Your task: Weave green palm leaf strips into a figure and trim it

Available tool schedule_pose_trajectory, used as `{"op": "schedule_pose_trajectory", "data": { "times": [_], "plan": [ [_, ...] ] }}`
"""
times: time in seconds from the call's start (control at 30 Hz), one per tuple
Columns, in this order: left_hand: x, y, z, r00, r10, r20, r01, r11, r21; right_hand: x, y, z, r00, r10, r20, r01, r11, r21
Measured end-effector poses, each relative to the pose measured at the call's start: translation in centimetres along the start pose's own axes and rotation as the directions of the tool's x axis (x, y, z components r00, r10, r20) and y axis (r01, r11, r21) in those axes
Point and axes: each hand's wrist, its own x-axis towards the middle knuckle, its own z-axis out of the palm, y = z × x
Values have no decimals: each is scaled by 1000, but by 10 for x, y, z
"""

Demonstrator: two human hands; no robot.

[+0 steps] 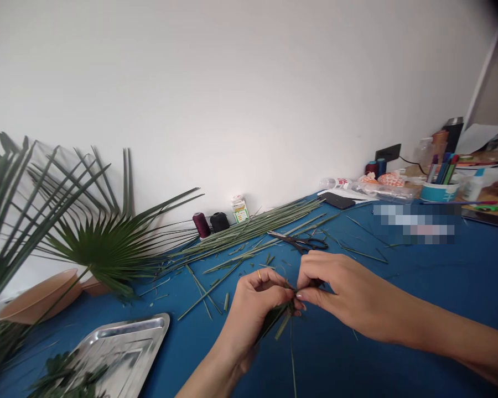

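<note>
Near the middle of the blue table, my left hand (262,298) is closed around a small bundle of green palm leaf strips (283,326). A ring shows on one of its fingers. My right hand (327,279) pinches at the top of the same bundle, its thumb and forefinger touching my left fingertips. What exactly the right fingers grip is too small to make out. One thin strand hangs down from the bundle. Just beyond my hands lie black-handled scissors (301,241), with cut leaf bits (226,301) scattered to their left.
Long leaf strips (257,224) lie along the wall, beside thread spools (201,225) and a small box (239,208). A fan palm leaf (103,246), a pinkish bowl (41,298) and a metal tray (155,331) with leaf pieces are left. A pen holder (439,192) stands right.
</note>
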Motion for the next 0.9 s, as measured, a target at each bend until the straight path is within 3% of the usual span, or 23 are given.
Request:
{"op": "schedule_pose_trajectory", "data": {
  "times": [0.17,0.27,0.4,0.5,0.8,0.9],
  "plan": [
    [3,-6,0,1000,-8,-24,7,999,-34,1,6,3,1000,-25,0,25,999,-27],
    [4,-5,-1,1000,-1,-1,1,999,-53,3,15,4,991,-107,-75,106,994,-22],
    [1,4,-3,991,33,128,-18,993,-118,8,27,7,927,-286,-244,302,953,32],
    [-2,9,-5,985,52,165,-28,989,-143,12,34,10,891,-324,-318,349,937,24],
    [-2,3,-3,991,127,38,-119,978,-169,8,33,21,886,-154,-437,206,976,73],
    [-1,3,-2,988,147,-54,-155,969,-193,-2,25,25,870,-200,-451,263,961,81]
  ]
}}
